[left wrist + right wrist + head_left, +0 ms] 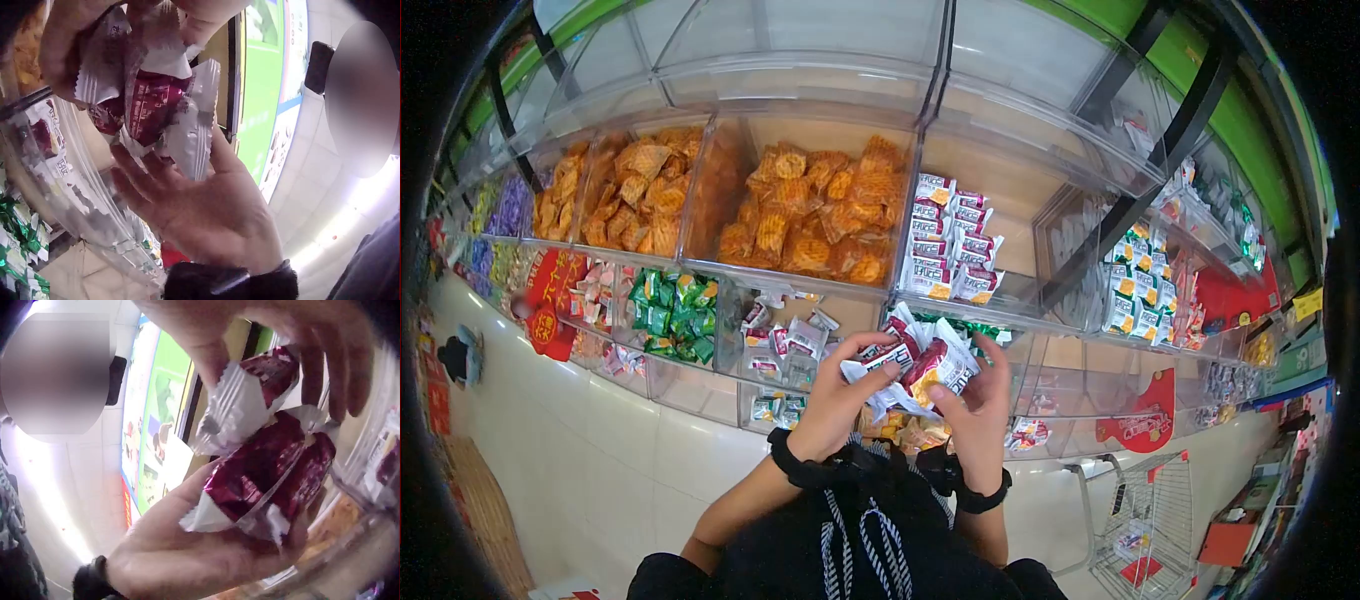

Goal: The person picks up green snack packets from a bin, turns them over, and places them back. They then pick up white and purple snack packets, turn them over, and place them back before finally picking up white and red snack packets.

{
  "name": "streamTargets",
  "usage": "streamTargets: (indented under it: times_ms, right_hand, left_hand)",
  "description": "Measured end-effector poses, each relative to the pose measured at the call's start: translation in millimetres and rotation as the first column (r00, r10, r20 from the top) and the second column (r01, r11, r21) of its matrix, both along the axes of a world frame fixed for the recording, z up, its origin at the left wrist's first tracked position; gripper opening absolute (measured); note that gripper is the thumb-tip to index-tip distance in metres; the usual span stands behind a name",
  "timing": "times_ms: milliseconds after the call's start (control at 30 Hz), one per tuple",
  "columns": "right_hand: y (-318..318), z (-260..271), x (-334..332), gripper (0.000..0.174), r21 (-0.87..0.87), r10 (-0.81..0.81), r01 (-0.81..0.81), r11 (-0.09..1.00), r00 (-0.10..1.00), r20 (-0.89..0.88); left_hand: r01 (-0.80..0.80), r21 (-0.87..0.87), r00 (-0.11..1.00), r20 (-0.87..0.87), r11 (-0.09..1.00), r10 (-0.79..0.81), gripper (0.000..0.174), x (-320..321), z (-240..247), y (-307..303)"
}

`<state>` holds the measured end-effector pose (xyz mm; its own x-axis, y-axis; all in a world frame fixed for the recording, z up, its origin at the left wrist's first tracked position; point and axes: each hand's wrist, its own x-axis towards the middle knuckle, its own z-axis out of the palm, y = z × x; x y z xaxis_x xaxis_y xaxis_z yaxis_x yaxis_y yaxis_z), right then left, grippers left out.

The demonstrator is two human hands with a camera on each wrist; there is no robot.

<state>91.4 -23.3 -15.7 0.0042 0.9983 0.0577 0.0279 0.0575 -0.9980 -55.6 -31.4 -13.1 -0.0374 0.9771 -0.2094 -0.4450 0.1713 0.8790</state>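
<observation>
In the head view my left hand (840,405) grips a dark red and white wrapped snack packet (898,346), thumb across its front. My right hand (982,405) holds a second packet (945,365) of the same kind, with a yellow picture on it, its thumb on the lower edge. The packets press together between both hands, above a lower bin. From the right wrist, shiny dark red wrappers (262,465) with white crimped ends show between the two hands. The left wrist view has crumpled wrapper ends (194,125) over the right palm (212,212).
Clear bins ahead hold orange-brown snacks (800,215) and stacked dark red and white packets (948,245). Lower bins hold green packets (675,310) and loose mixed packets (790,340). A shopping cart (1145,520) stands at the lower right.
</observation>
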Motion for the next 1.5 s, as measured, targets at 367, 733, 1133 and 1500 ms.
streamTargets:
  times_ms: [367,733,1133,1500]
  right_hand:
    - [31,20,38,0.062,0.109,0.568,-0.615,0.781,0.771,0.287]
    - [55,18,6,0.023,0.031,0.473,-0.5,0.865,0.835,0.283]
    - [23,-132,94,0.007,-0.439,0.006,-0.059,0.896,0.993,-0.12]
    - [14,-201,124,0.029,-0.436,0.819,-0.763,0.477,0.206,0.536]
  left_hand:
    - [0.171,0.002,0.985,-0.016,0.985,-0.171,0.023,-15,-25,15]
    - [0.342,-0.174,0.937,-0.016,0.923,-0.35,0.035,0,-39,18]
    - [-0.249,-0.336,0.96,-0.207,0.908,0.187,0.032,-61,-95,-15]
    - [-0.315,-0.338,0.942,-0.225,0.887,0.249,0.032,-55,-98,-45]
